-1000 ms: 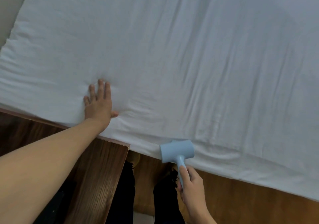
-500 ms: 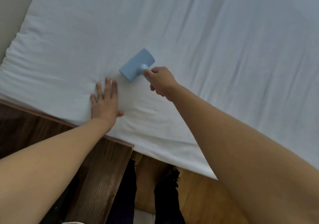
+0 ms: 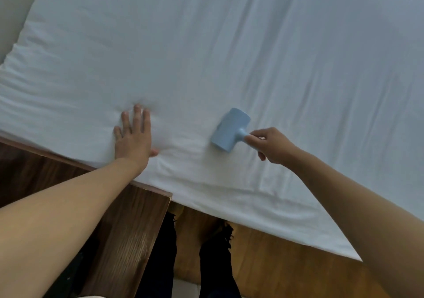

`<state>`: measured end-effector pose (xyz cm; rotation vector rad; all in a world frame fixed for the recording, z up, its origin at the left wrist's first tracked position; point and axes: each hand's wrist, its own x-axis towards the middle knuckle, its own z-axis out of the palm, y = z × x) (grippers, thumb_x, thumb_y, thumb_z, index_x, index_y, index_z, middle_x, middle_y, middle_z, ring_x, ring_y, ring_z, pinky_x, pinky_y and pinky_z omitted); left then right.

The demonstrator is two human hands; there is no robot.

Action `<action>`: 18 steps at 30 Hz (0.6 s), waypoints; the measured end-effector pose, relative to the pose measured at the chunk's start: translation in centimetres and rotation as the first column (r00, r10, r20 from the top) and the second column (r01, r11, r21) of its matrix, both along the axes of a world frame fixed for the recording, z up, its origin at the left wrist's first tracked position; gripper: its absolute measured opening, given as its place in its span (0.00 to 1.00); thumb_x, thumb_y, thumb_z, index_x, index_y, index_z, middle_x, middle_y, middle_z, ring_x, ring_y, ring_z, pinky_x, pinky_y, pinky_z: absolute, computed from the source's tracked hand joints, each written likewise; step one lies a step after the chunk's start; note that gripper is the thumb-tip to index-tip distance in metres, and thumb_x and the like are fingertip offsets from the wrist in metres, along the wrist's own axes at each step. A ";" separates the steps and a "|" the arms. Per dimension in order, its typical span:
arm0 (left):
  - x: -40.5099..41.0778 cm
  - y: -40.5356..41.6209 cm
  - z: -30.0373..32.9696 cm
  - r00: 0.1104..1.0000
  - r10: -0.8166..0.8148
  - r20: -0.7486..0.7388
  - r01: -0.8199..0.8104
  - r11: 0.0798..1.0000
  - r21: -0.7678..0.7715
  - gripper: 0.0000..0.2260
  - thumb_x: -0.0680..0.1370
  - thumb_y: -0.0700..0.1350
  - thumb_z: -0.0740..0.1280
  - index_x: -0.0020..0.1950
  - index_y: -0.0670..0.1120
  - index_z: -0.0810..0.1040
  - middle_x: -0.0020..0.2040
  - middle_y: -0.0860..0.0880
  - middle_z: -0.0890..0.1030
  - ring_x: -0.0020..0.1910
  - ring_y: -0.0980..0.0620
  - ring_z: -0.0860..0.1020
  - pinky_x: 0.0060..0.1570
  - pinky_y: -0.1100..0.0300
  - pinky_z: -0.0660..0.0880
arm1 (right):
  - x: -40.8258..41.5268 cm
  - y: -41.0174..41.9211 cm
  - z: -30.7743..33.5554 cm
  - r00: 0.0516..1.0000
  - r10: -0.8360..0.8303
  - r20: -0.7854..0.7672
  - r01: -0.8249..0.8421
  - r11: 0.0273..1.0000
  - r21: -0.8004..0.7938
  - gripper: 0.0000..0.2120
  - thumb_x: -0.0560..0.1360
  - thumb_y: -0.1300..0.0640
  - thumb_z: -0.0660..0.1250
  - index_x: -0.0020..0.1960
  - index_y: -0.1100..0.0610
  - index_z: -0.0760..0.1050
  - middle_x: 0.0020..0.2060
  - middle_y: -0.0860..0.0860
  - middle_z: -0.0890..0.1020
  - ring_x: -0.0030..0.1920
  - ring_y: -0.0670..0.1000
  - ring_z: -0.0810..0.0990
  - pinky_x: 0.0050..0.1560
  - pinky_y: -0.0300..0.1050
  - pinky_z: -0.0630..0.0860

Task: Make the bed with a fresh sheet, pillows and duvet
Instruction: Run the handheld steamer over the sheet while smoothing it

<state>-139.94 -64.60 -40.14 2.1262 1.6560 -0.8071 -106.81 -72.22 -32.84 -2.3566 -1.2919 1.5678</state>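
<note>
Since before, our right hand (image 3: 273, 146), fingers clamped on the blue roller (image 3: 230, 129), slid rightward; our left hand (image 3: 134, 137) presses the sheet (image 3: 229, 56), fingers slightly apart, roller handle mostly hidden.

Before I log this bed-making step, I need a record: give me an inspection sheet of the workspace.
Surface: white sheet covers the mattress, wrinkled near the front edge.
Job's things: sheet only; no pillows or duvet in view.
Clutter: nothing seen.
Hands: left hand pressed flat on the sheet, fingers straight; right hand grips the handle of a pale blue roller tool lying on the sheet.
Cables: nothing seen.
Surroundings: dark wooden side table, wooden floor, the person's dark trouser legs.
</note>
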 end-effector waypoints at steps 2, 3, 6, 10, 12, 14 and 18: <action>0.0 0.0 0.0 1.000 -0.005 -0.001 0.005 1.000 0.002 0.53 0.75 0.58 0.71 0.79 0.43 0.31 0.78 0.43 0.29 0.79 0.36 0.38 0.76 0.39 0.51 | 1.4 -2.0 0.2 1.000 -0.028 0.004 0.028 1.000 -0.012 0.18 0.79 0.44 0.64 0.41 0.58 0.79 0.24 0.54 0.77 0.20 0.45 0.65 0.28 0.39 0.64; 0.0 0.1 0.1 1.000 -0.006 0.001 0.006 1.000 0.002 0.54 0.75 0.58 0.71 0.79 0.43 0.31 0.78 0.43 0.29 0.79 0.36 0.38 0.76 0.39 0.51 | 2.0 -2.9 0.3 0.999 -0.039 0.010 0.039 0.999 -0.019 0.18 0.79 0.44 0.64 0.41 0.58 0.78 0.24 0.54 0.77 0.20 0.45 0.64 0.29 0.39 0.63; 0.0 0.1 0.0 1.000 -0.012 -0.006 0.012 1.000 0.010 0.54 0.74 0.58 0.71 0.79 0.43 0.31 0.78 0.43 0.30 0.79 0.36 0.39 0.76 0.39 0.52 | 3.6 -5.5 0.7 0.998 -0.065 0.021 0.065 0.997 -0.036 0.19 0.79 0.44 0.64 0.42 0.58 0.79 0.24 0.55 0.76 0.21 0.45 0.64 0.30 0.40 0.63; 0.2 0.0 0.2 1.000 -0.018 -0.016 0.018 1.000 0.024 0.54 0.74 0.58 0.71 0.79 0.43 0.32 0.79 0.42 0.32 0.79 0.36 0.40 0.75 0.39 0.54 | 5.7 -8.5 1.1 0.995 -0.092 0.036 0.095 0.994 -0.063 0.13 0.79 0.42 0.64 0.42 0.47 0.81 0.24 0.54 0.77 0.21 0.44 0.65 0.32 0.41 0.65; 0.3 0.0 0.6 1.000 -0.014 -0.020 0.014 1.000 0.024 0.53 0.75 0.58 0.71 0.79 0.43 0.32 0.79 0.42 0.32 0.79 0.36 0.40 0.75 0.39 0.54 | 6.4 -9.7 1.1 0.993 -0.097 0.068 0.103 0.990 -0.092 0.11 0.79 0.41 0.63 0.44 0.44 0.80 0.25 0.54 0.78 0.20 0.45 0.66 0.30 0.41 0.66; 0.3 -0.1 0.9 1.000 -0.005 -0.013 0.005 1.000 0.029 0.53 0.75 0.58 0.71 0.79 0.44 0.33 0.80 0.43 0.33 0.79 0.37 0.40 0.76 0.40 0.54 | 6.5 -10.7 1.1 0.989 -0.096 0.114 0.111 0.985 -0.135 0.11 0.80 0.42 0.62 0.46 0.46 0.78 0.26 0.54 0.79 0.20 0.45 0.68 0.28 0.41 0.68; 0.5 -0.5 1.7 0.997 0.068 0.029 -0.069 0.997 0.034 0.51 0.74 0.58 0.72 0.80 0.47 0.36 0.80 0.45 0.36 0.80 0.38 0.42 0.76 0.41 0.56 | 4.1 -12.3 1.7 0.961 -0.137 0.241 0.161 0.984 -0.082 0.13 0.80 0.47 0.61 0.46 0.54 0.76 0.31 0.53 0.82 0.28 0.50 0.79 0.31 0.43 0.73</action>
